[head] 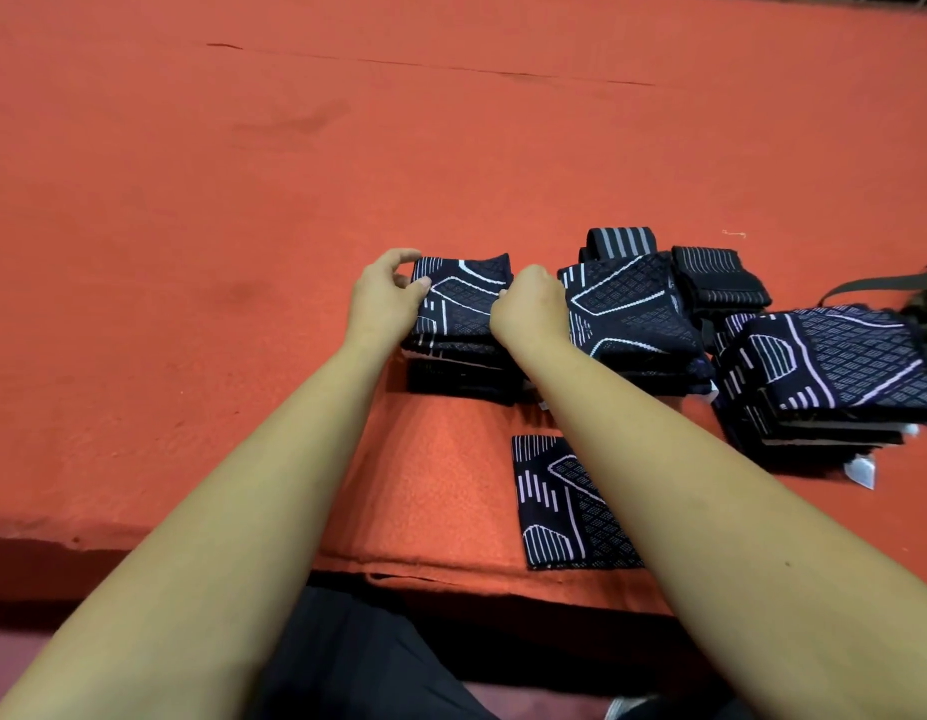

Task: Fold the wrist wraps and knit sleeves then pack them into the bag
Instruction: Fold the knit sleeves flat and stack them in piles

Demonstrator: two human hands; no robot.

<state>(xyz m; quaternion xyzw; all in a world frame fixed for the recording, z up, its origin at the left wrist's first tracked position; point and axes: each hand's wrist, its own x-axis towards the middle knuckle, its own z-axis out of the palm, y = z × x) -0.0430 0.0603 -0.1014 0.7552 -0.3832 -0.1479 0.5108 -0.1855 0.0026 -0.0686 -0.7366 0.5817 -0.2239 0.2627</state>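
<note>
Folded knit sleeve (464, 298) is held at frame centre, atop a small stack (459, 376) on the orange desk (191, 200). Its left edge is pinched by the left hand (386, 293); its right edge is gripped by the curled right hand (529, 304).

Even, fairly bright light, soft short shadows under the stacks, wide-angle bending at edges, slight overall softness

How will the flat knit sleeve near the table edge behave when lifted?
The single knit sleeve lies thin and flat, so it will probably droop rather than stay stiff. It looks light. Pushed, it may bunch on the textured orange cloth.
</note>
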